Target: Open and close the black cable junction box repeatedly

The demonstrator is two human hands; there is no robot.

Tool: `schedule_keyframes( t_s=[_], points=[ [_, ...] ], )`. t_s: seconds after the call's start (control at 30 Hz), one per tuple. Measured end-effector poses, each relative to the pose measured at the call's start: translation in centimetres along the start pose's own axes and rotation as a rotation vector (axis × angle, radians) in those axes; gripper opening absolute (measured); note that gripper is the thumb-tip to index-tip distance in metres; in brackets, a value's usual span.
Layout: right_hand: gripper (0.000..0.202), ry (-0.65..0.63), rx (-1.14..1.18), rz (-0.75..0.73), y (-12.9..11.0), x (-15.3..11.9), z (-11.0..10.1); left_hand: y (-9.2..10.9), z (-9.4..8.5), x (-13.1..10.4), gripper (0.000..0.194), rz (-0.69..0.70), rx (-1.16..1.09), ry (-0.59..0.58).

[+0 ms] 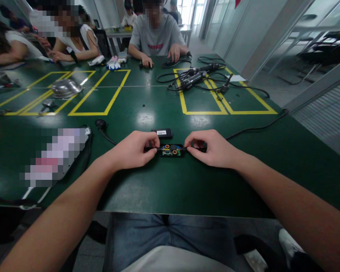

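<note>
An open black case point(172, 155) lies on the green table, with a circuit board, copper-coloured rings and thin wires showing inside. At its left end my left hand point(138, 149) pinches the black cable. My right hand point(212, 148) grips the cable at the opposite end, thumb and fingers closed. Just behind the case rests a black ribbed cover point(166, 133) with a white label. One cable runs left to a black round plug point(100, 123); the other point(252, 129) stretches off to the right.
On the left lies a blurred-out flat object point(56, 156) with a white cord. Farther back are a metal bowl point(66, 88), yellow tape rectangles and a heap of black cables and tools point(192, 79). A person in grey point(158, 34) sits opposite; others sit at the left.
</note>
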State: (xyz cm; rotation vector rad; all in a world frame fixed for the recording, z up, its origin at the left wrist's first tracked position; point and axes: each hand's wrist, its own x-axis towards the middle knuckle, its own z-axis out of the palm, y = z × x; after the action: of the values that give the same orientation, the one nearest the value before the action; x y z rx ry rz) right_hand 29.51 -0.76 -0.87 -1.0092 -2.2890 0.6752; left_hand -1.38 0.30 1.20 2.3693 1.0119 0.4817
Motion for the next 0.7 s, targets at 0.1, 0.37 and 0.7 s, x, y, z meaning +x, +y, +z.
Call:
schedule_keyframes(
  t_s=[0.1, 0.37, 0.7],
  points=[
    [0.009, -0.023, 0.019, 0.000, 0.1, 0.1, 0.0, -0.2, -0.1, 0.0, 0.009, -0.009, 0.021, -0.017],
    [0.012, -0.067, 0.058, 0.048, 0.3, 0.4, 0.1, -1.0, -0.3, -0.1, 0.008, 0.080, 0.130, 0.037],
    [0.004, -0.034, -0.005, 0.028, -0.1, 0.3, 0.5, -1.9, 1.1, 1.2, 0.036, -0.046, 0.204, 0.277]
  ],
)
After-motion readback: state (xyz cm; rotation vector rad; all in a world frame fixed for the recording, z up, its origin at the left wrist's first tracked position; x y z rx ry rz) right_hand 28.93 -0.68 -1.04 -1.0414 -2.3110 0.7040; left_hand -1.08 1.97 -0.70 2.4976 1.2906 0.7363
